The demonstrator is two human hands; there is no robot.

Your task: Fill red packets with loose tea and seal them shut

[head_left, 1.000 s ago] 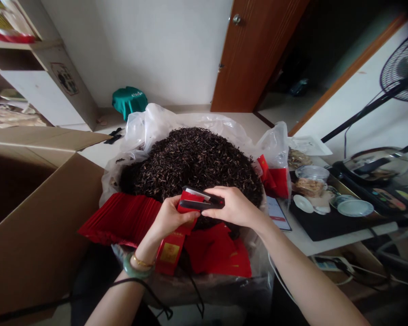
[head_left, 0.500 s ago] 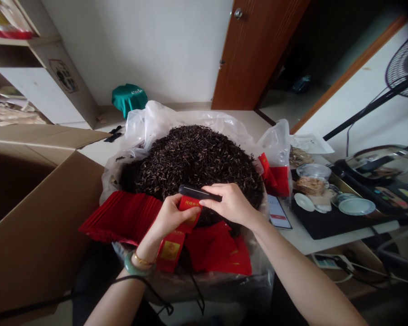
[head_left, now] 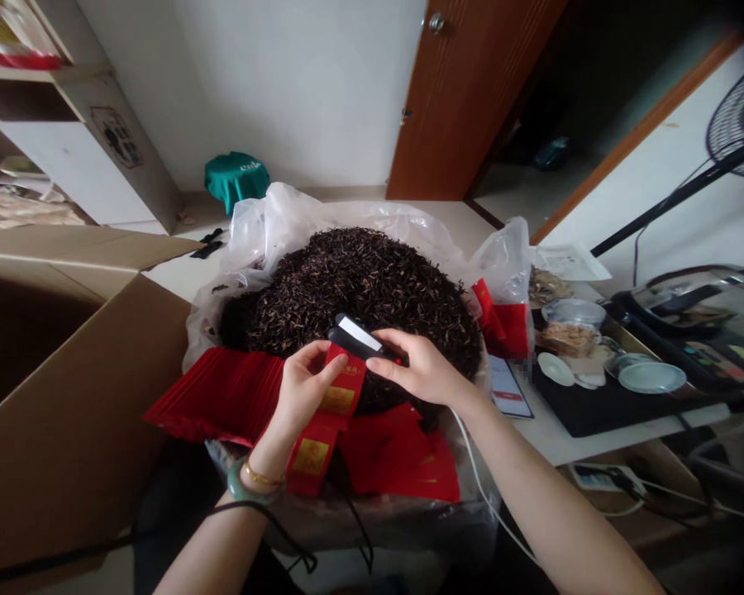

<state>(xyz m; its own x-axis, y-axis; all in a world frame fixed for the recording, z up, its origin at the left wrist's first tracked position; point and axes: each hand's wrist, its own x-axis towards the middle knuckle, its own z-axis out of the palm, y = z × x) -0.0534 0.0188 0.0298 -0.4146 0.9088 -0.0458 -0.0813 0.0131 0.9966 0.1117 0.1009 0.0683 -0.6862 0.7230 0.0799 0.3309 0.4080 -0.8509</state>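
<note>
My left hand (head_left: 301,387) pinches a red packet (head_left: 340,395) with gold print, upright by its top edge. In my right hand (head_left: 420,368) is a black handheld bag sealer (head_left: 353,335) with a white strip on top and a white cable running down. The sealer lies across the packet's top edge. Behind both hands rises a heap of dark dried tea leaves (head_left: 372,281) in a clear plastic liner (head_left: 285,211). A row of red packets (head_left: 217,392) stands left of my left hand. More red packets (head_left: 397,454) lie flat below my hands.
An open cardboard box (head_left: 99,380) stands at the left. On the right, a table (head_left: 570,446) carries a phone (head_left: 509,388), several lids and dishes, and a black appliance (head_left: 700,330). Red packets (head_left: 508,329) lie at the heap's right edge. A dark cable (head_left: 285,541) crosses in front.
The sealer has tilted, so its white strip and cable now show. My left fingers have shifted upward on the packet, baring more of its gold print.
</note>
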